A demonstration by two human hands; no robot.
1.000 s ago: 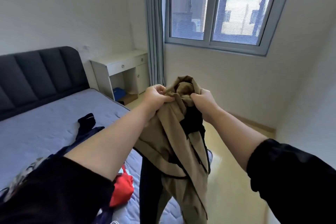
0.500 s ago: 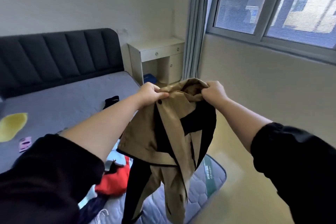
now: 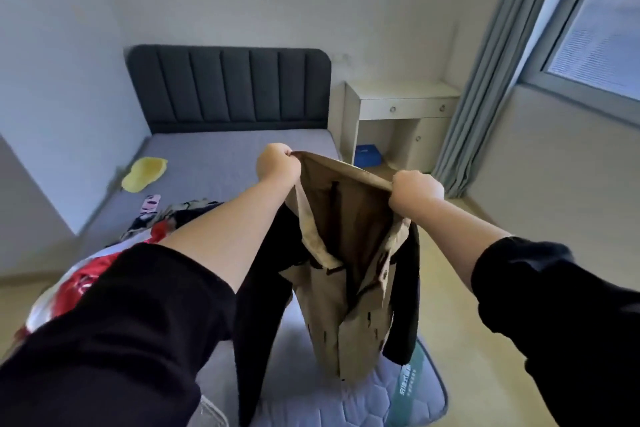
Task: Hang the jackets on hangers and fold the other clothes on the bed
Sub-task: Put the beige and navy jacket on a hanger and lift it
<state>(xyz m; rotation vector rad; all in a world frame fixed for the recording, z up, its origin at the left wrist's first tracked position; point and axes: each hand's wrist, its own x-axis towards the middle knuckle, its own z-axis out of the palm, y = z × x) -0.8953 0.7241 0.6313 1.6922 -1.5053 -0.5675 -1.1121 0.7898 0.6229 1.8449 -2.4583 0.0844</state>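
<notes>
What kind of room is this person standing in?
Most likely a bedroom: a bed with a padded headboard, clothes heaped on it, and a white desk beside it.

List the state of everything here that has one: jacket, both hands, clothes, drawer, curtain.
Jacket, held up over the bed, collar spread open.
Left hand, gripping the collar.
Right hand, gripping the collar.
Clothes pile, heaped unfolded on the bed.
Drawer, closed.
Curtain, pulled aside.
</notes>
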